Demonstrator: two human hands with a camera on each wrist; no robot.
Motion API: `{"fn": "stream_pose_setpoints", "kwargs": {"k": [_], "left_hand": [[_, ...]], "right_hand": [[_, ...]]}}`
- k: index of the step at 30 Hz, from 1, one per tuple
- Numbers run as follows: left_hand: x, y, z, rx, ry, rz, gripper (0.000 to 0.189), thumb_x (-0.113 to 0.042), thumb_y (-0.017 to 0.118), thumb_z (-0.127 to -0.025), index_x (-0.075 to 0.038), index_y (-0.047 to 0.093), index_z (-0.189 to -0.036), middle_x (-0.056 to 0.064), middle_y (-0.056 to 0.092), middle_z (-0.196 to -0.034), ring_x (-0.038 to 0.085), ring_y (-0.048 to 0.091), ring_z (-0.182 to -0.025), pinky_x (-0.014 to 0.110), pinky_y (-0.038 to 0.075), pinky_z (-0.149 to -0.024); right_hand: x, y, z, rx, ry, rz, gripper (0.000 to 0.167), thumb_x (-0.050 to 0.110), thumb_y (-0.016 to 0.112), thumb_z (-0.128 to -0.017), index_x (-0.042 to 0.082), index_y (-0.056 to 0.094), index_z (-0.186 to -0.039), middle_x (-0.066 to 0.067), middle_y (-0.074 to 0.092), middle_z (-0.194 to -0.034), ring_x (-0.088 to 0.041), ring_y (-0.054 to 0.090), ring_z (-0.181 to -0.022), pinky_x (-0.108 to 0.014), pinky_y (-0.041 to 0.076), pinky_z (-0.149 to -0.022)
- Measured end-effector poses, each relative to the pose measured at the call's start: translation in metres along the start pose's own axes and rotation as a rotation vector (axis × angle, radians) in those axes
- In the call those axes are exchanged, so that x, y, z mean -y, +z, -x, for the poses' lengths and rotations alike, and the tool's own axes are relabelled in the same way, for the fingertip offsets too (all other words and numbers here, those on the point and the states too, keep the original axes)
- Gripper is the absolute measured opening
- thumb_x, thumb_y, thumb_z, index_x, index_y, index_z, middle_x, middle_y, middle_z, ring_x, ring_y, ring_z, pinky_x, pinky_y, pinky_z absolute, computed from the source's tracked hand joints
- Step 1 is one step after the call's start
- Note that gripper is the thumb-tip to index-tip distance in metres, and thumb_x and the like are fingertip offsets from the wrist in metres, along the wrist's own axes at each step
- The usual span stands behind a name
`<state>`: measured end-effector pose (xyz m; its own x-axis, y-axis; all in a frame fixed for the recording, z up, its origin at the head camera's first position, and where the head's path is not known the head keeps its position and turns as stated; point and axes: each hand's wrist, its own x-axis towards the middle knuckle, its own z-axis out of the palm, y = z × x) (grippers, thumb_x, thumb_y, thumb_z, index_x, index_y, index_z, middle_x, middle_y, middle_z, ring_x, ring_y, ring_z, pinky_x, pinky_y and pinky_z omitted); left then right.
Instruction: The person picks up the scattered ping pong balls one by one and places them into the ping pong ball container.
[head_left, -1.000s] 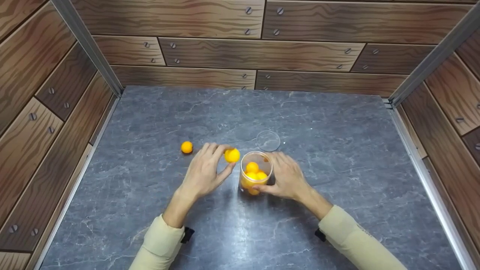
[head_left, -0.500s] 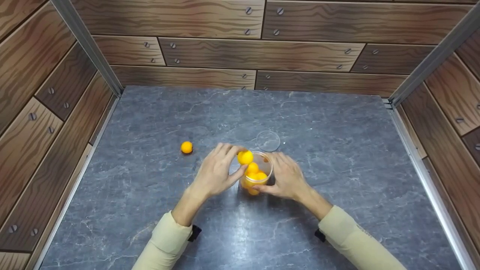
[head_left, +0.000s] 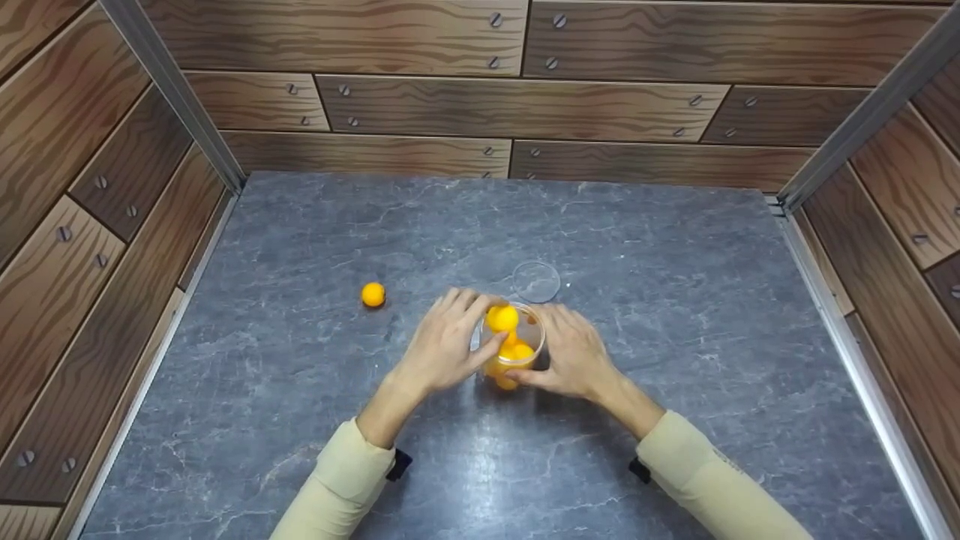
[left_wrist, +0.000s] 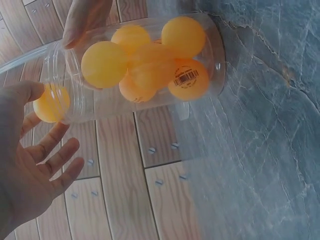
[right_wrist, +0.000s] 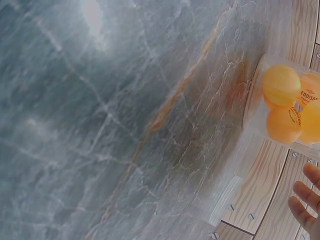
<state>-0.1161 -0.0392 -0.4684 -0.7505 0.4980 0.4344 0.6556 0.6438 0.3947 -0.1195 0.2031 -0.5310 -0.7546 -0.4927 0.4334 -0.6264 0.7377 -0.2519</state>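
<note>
A clear plastic jar (left_wrist: 107, 111) stands upright on the table with several orange ping-pong balls (left_wrist: 187, 80) inside. My left hand (head_left: 445, 341) pinches another orange ping-pong ball (head_left: 502, 318) between thumb and fingers, right at the jar's open mouth. In the left wrist view that ball (left_wrist: 51, 102) sits at the rim, with the other fingers spread beside the jar. My right hand (head_left: 574, 351) grips the jar from its right side, thumb in front and fingers behind. In the right wrist view the jar's lower part shows balls (right_wrist: 283, 125) with printed lettering.
One more orange ball (head_left: 373, 295) lies on the grey marbled table (head_left: 300, 240), left of the hands. A clear round lid (head_left: 537, 282) lies flat just behind the jar. Wood-patterned walls (head_left: 420, 105) enclose the table at the back and sides.
My left hand has moved right with its ping-pong ball, from beside the jar to over its mouth. The right hand and jar have stayed in place.
</note>
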Motion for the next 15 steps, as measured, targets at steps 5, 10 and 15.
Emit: {"fn": "stream_pose_setpoints", "kwargs": {"k": [5, 10, 15], "left_hand": [[-0.0020, 0.0020, -0.0017, 0.007, 0.010, -0.005, 0.035, -0.037, 0.067, -0.101, -0.016, 0.065, -0.129, 0.002, 0.070, -0.117, 0.022, 0.062, -0.105, 0.037, 0.054, -0.091], [-0.0039, 0.0045, -0.0029, 0.033, 0.019, -0.018, 0.037, -0.039, 0.066, -0.102, -0.015, 0.065, -0.129, 0.003, 0.070, -0.117, 0.022, 0.062, -0.105, 0.037, 0.055, -0.092], [-0.0039, 0.0081, -0.0040, 0.055, 0.031, -0.051, 0.039, -0.041, 0.066, -0.101, -0.015, 0.064, -0.130, 0.003, 0.070, -0.117, 0.023, 0.062, -0.107, 0.038, 0.055, -0.094]], "right_hand": [[-0.0004, -0.0004, 0.0002, 0.011, 0.011, 0.001, 0.100, 0.087, 0.058, -0.084, 0.005, 0.057, -0.142, -0.010, 0.071, -0.127, -0.027, 0.068, -0.112, -0.046, 0.059, -0.096], [-0.0007, -0.0001, 0.0004, 0.020, 0.021, -0.004, 0.100, 0.086, 0.058, -0.084, 0.006, 0.056, -0.143, -0.010, 0.070, -0.130, -0.028, 0.068, -0.114, -0.047, 0.059, -0.099], [-0.0001, -0.0002, 0.0000, 0.022, 0.017, -0.003, 0.099, 0.084, 0.062, -0.084, 0.005, 0.056, -0.143, -0.009, 0.070, -0.131, -0.027, 0.067, -0.115, -0.047, 0.058, -0.100]]}}
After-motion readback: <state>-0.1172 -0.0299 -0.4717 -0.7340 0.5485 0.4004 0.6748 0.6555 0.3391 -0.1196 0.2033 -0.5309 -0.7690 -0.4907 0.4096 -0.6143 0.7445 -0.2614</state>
